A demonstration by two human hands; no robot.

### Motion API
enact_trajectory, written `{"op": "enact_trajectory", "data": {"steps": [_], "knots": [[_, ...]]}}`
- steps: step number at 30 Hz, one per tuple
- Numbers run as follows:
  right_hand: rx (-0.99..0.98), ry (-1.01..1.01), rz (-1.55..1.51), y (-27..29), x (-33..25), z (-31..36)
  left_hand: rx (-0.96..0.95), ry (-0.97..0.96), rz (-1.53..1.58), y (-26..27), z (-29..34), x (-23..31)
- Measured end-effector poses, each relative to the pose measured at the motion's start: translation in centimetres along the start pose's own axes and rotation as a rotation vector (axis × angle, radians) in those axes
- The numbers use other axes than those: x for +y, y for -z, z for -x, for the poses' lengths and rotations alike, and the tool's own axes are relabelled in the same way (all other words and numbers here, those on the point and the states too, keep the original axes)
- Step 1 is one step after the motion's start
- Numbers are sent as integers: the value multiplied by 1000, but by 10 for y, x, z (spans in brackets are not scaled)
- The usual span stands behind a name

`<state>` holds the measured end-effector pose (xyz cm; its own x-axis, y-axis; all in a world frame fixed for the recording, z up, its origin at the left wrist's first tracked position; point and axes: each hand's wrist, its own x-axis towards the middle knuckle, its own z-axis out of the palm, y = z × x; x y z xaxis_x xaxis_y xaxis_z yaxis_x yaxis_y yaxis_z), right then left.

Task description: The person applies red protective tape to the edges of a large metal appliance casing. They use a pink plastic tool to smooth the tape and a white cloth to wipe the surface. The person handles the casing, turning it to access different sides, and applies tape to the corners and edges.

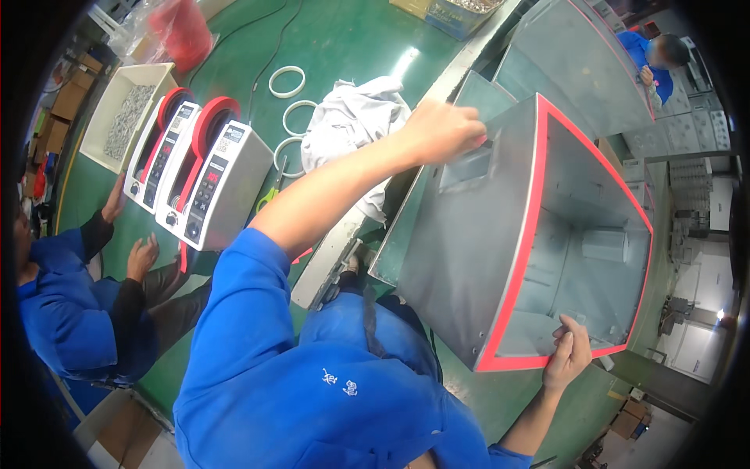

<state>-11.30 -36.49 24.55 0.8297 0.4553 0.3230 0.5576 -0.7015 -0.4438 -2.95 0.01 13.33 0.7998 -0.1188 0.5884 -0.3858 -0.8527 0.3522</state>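
The grey metal box (469, 250) stands at right, edged with red tape (500, 363); the left hand (444, 131) is curled at its far side; the right hand (570, 356) is half-bent at its near edge; whether either holds anything cannot be told.

Metal cabinet (461, 258): plain grey, red border tape (512, 363)
Tape dispensers (244, 176): white bodies, red rolls (205, 121)
Our shirt (258, 375): solid blue, white embroidery (351, 388)
Rag (351, 117): pale grey
Tabletop (344, 39): we've got green
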Motion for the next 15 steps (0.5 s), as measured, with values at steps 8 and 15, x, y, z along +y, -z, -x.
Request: {"op": "enact_trajectory", "data": {"steps": [8,15], "knots": [[1,-14,-13,-2,0,1,-58,-88,-115,11,-15,4],[-5,-15,-3,0,1,-1,-61,-57,-99,2,-10,-3]]}}
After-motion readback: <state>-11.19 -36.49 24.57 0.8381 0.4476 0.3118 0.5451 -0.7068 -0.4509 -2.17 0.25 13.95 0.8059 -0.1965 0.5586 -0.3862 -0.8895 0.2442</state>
